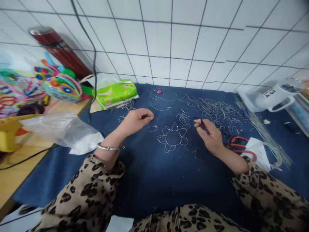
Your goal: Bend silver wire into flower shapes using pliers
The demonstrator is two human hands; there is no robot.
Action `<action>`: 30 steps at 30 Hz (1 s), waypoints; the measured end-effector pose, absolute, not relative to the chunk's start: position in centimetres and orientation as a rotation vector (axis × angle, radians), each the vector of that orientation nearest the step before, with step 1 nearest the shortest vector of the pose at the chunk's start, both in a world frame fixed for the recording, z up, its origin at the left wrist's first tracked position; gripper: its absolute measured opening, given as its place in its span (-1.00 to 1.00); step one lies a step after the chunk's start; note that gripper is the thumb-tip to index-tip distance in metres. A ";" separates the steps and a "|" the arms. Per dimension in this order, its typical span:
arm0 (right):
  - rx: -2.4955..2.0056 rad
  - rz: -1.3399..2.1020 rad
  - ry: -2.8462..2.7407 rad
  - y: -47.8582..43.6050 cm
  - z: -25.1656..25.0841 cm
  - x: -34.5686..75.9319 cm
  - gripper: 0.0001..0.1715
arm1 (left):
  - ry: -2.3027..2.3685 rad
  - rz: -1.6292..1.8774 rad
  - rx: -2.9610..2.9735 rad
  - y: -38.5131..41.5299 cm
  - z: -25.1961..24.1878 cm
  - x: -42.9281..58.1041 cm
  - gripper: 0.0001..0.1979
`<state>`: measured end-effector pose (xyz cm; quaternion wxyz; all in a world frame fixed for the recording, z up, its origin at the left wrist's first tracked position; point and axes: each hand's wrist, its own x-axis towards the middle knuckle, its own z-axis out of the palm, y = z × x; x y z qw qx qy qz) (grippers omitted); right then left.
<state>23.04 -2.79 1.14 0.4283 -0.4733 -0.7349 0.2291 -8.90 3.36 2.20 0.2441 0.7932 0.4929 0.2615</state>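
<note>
My left hand (136, 122) is pinched, thumb against forefinger, over the blue cloth. What lies between its fingertips is too small to make out; short bits of wire (153, 129) are beside them. Fingers of my right hand (211, 137) close around a slim dark tool (203, 125), mostly hidden by the hand, its kind unclear. Between the two hands a flower-shaped wire frame (173, 138) lies flat, with looped petals around a ring and tiny pinkish spots. Just above it sits a small tangle of wire (183, 118).
A heap of cut wire (217, 109) covers the back right. Orange-handled scissors (243, 149) and a mug (277, 96) are at the right. A green tissue pack (118, 93), clear plastic bag (65, 129) and hanging black cable (95, 64) are on the left.
</note>
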 end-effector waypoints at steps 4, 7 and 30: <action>-1.226 0.711 -1.699 -2.6 1.1 22.9 -0.66 | 1.429 0.563 2.394 2.8 3.1 -10.4 -0.84; -1.267 0.827 -1.652 -2.2 0.7 23.0 -0.64 | 1.405 0.426 2.491 2.4 2.6 -10.7 -0.83; -1.231 0.975 -1.468 -1.2 -1.0 23.3 -0.61 | 1.964 0.425 2.572 2.7 -2.1 -7.1 -0.81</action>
